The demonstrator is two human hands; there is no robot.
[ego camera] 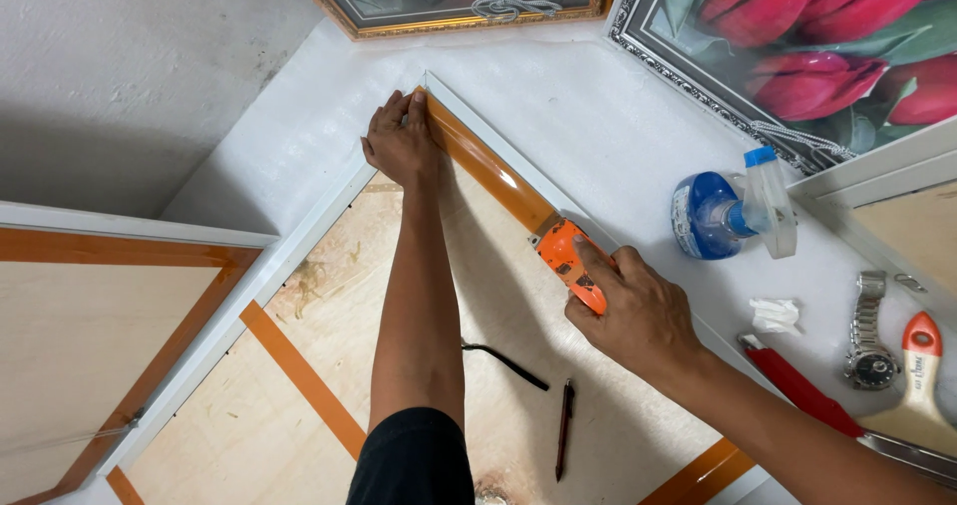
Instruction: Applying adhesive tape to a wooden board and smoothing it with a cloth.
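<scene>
While the left hand [401, 138] lies flat, pressing brown tape [488, 169] at the frame [329, 211] corner, the right hand [633, 311] grips an orange tape dispenser [565, 258] over a white table [558, 116]; two tulip pictures [827, 36], one spray bottle [733, 211], one watch [869, 336], one pen [565, 427].

Orange tape dispenser [566, 258], lying on the plywood backing of a white frame. A glossy brown tape strip [485, 166] runs from it along the frame's inner edge to the corner.
</scene>
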